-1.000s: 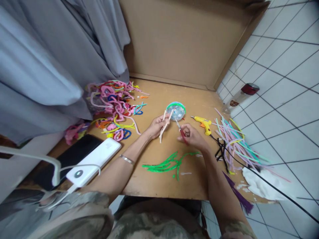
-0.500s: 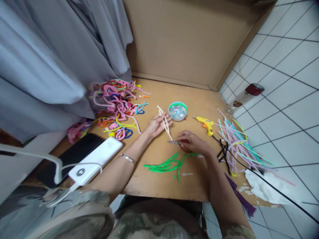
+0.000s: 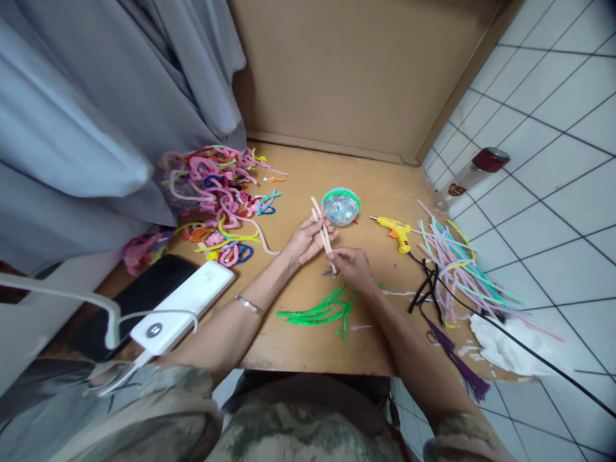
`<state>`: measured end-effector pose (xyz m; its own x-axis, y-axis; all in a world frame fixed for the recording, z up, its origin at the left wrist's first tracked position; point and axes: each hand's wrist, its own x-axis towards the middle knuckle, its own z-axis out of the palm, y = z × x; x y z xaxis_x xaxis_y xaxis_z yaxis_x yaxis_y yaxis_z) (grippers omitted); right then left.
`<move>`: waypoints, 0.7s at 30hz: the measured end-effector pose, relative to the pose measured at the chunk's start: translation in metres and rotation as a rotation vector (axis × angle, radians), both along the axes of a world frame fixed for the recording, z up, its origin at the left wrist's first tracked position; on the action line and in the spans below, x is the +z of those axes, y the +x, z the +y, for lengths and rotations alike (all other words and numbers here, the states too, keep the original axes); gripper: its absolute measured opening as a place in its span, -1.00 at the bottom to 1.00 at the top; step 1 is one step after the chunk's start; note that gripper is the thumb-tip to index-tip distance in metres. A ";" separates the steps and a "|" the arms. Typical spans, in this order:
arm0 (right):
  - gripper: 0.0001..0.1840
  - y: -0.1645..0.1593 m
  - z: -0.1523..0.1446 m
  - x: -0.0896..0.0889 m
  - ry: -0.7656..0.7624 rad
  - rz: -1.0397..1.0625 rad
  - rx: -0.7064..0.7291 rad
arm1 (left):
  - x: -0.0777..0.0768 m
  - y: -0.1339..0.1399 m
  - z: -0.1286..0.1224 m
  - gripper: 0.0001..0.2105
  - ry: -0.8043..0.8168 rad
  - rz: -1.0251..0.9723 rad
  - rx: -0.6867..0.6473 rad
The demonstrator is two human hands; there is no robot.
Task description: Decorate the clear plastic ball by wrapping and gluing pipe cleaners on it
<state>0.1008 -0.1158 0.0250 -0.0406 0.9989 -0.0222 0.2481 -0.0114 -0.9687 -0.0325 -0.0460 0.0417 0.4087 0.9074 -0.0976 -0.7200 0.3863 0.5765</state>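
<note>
Cream pipe cleaners (image 3: pixel 327 242), a few side by side, run slantwise through my left hand (image 3: pixel 308 239), which is closed on them. At their lower end, the fingertips of my right hand (image 3: pixel 353 266) pinch them. The metal tip of a cutting tool (image 3: pixel 328 273) shows by my right fingers; the rest is hidden, so I cannot tell whether it is held or lying on the table. Nearer to me lie several green pipe cleaners (image 3: pixel 315 312). Just beyond my left fingertips stands a clear round bowl (image 3: pixel 341 208) with a green rim and small bits in it.
A yellow glue gun (image 3: pixel 395 232) lies to the right, its black cord crossing loose pipe cleaners (image 3: pixel 452 266). Behind it is a bottle (image 3: pixel 464 183). On the left are a tangled pipe-cleaner heap (image 3: pixel 212 186), a white power bank (image 3: pixel 185 308) and a dark phone (image 3: pixel 144 301).
My right hand has moved up and left, from working the cutting tool at the pipe cleaners' tip to pinching their lower end. The tool is now mostly hidden. My view has shifted slightly.
</note>
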 end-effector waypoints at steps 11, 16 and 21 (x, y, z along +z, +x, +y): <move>-0.60 0.009 0.001 0.005 -0.366 0.327 0.136 | 0.003 -0.009 0.011 -0.78 -0.063 -0.028 0.137; -0.69 0.011 0.003 0.009 -0.447 0.440 0.157 | 0.000 -0.008 0.011 -0.80 -0.047 -0.029 0.134; -0.73 0.013 0.002 0.013 -0.528 0.521 0.231 | -0.002 -0.008 0.012 -0.78 -0.062 -0.040 0.142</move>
